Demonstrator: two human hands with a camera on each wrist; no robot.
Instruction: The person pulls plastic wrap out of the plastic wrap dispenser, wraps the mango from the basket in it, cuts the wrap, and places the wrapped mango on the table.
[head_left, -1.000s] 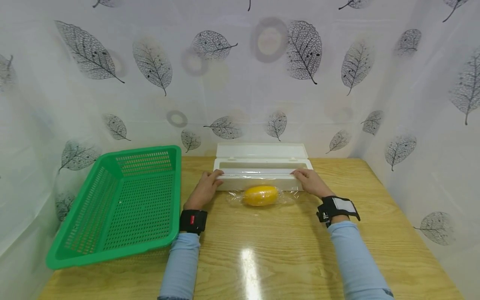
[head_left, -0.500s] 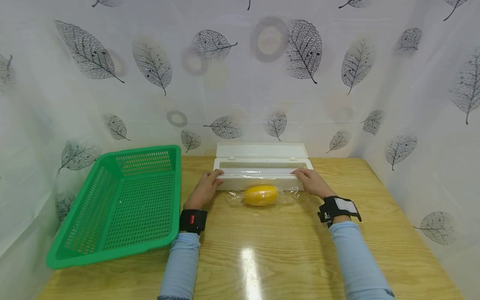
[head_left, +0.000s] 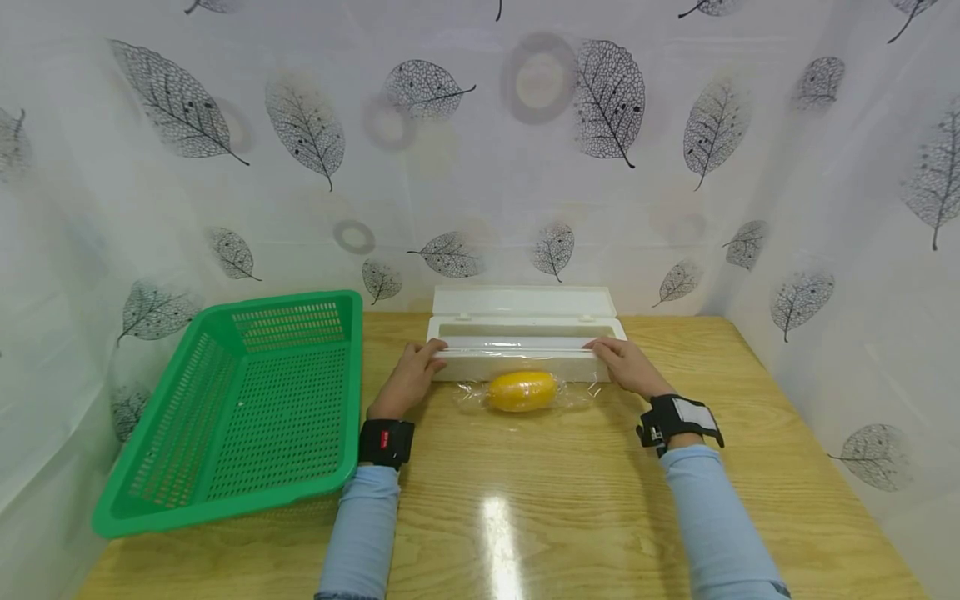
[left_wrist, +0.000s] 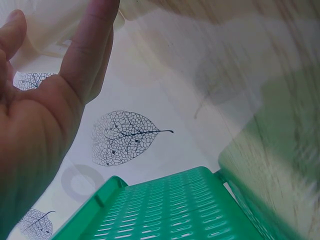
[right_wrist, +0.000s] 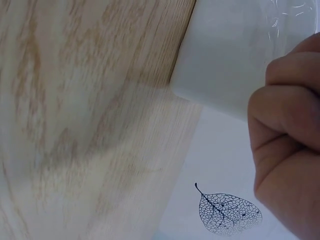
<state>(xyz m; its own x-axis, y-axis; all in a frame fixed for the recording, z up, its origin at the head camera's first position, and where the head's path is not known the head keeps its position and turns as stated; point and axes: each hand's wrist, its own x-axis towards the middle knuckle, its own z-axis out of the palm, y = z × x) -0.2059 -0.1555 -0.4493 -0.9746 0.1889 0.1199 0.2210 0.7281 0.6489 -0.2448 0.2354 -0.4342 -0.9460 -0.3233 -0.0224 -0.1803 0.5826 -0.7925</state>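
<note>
A long white cling film dispenser [head_left: 525, 365] stands near the back of the table with its lid [head_left: 523, 301] raised. Clear cling film [head_left: 472, 393] runs from it over the front wall and covers a smooth yellow oval, fruit-like object [head_left: 522, 391] lying just in front. My left hand [head_left: 407, 377] grips the dispenser's left end, thumb and fingers around the corner. At the right end, my right hand [head_left: 626, 364] has curled fingers pinching the front rim where the film passes. In the right wrist view, its knuckles [right_wrist: 287, 115] hide the fingertips.
To the left sits a large green plastic basket [head_left: 348, 400], close beside my left forearm. Behind the wooden table [head_left: 570, 500] hangs a white leaf-print curtain [head_left: 480, 183], which also closes in both sides. Both wrists wear black straps [head_left: 387, 442].
My right hand and wrist have shifted very slightly to the right along the dispenser's rim. The left hand, dispenser and basket have stayed in place.
</note>
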